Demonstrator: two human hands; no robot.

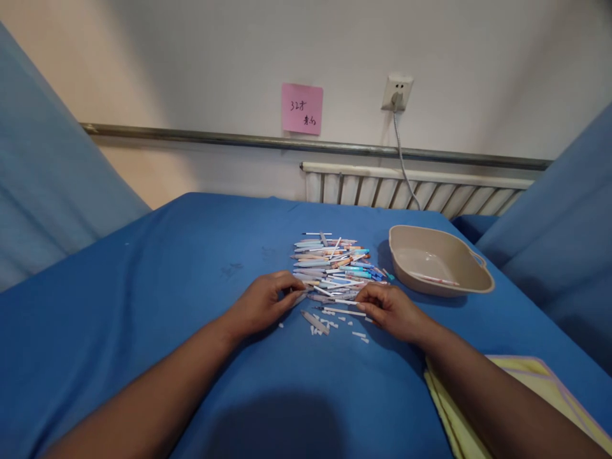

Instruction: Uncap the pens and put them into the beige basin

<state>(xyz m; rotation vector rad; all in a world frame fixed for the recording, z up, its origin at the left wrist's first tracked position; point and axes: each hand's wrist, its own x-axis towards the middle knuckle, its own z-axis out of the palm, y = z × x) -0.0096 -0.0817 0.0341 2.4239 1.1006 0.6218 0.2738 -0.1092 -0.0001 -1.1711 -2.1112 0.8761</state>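
**On the blue table, both hands at the near edge of a pen pile**

At the middle of the blue-covered table [143, 287], the left hand [262, 303] lies palm down with its fingers curled narrow, their tips at the near left fringe of a pile of pens [335, 264]. Whether it pinches one of the pens cannot be told. The right hand [389, 309] mirrors it on the near right fringe of the pile, fingers bent inward and close together; its tips meet a thin white refill [345, 312] lying crosswise between the two hands, though a firm grip cannot be made out.

Just before the hands, toward the table's near edge, a grey pen barrel [314, 322] lies slanted, with small white bits [356, 334] scattered beside it. The pile itself spreads from the fingertips toward the far edge: pale blue, white, orange and pinkish barrels mostly lying crosswise.

Beside the pile, toward the right edge of the table, stands a beige tray [478, 280] with a handle on its right side; one thin pen or refill rests in it. At the near right corner a yellow cloth [530, 376] lies under the right forearm.

Beyond the far edge are a white radiator [430, 191], a wall socket [396, 92] with a grey cable hanging from it, and a pink sticky note [302, 108] bearing handwriting.
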